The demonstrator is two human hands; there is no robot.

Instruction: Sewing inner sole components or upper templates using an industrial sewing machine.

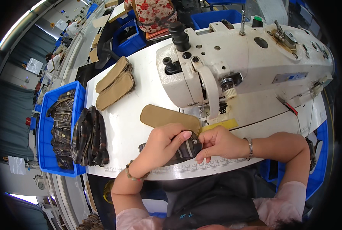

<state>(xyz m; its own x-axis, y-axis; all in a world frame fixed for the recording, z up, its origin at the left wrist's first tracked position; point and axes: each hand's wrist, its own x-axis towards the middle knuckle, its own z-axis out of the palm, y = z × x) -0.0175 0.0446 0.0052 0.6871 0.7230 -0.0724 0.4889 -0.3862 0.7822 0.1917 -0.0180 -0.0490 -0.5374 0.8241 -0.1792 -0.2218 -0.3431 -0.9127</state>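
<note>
Two hands meet at the near edge of the white desk (132, 115). At nine o'clock, a blue bin (44, 153) holds plaid pieces, and a dark plaid stack (89, 138) lies just beside it on the desk. At eleven o'clock rest tan insoles (115, 84). The left hand (163, 143) presses down on a plaid fabric piece (186, 150), its fingers (180, 137) curled together over the cloth. A tan insole (167, 117) lies just beyond, touching the plaid piece. The right hand (221, 142) pinches the same piece at its right edge, fingers clamped on it. At one o'clock stands the white sewing machine (247, 61).
</note>
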